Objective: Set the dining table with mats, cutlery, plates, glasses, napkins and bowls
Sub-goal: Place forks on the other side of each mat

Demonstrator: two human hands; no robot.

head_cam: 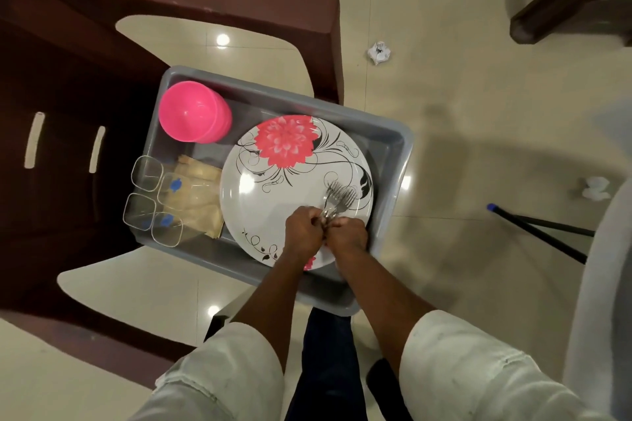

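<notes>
Head view shows two hands close together over a big plate. The left hand [302, 232] and the right hand [347, 232] both have their fingers curled around the handles of a bunch of forks [337, 199]. The fork tips point away from the person and hang just above the plate [273, 195], which is white with a big red flower and black swirls. The plate lies in a gray tub [390, 147]. Beside the plate, in the same tub, lie some brown napkins [201, 195]. Four clear glasses [154, 200] stand on the left side of the tub, next to the napkins. Pink bowls [193, 111] sit stacked in the far corner. The tub rests on a dark brown chair [78, 85]. Crumpled paper [379, 52] lies on the shiny floor [444, 72].
</notes>
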